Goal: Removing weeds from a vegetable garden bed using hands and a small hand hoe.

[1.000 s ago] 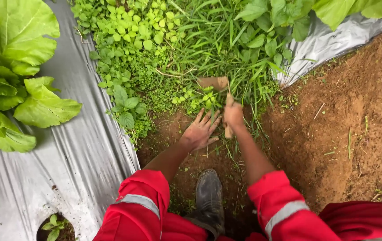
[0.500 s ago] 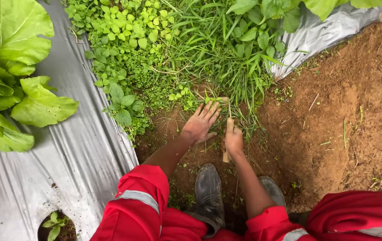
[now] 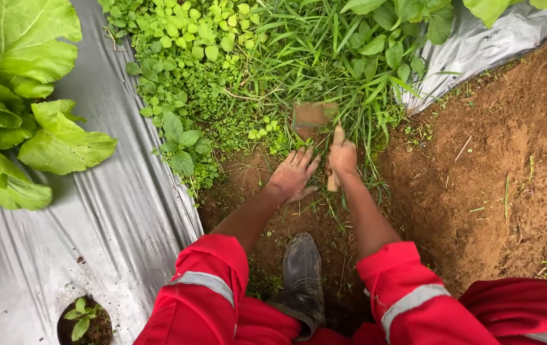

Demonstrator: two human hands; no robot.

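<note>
Soft, even daylight, faint shadows, mild glare on the plastic sheet.

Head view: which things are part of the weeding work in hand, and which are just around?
In use:
- right hand gripping a small hoe by its wooden handle
- left hand, open, fingers spread over the soil beside the blade
- weeds and grass at the blade
- bare soil

Just around:
- silver mulch sheet
- leafy crop on the left
- seedling in a sheet hole
- boot
</note>
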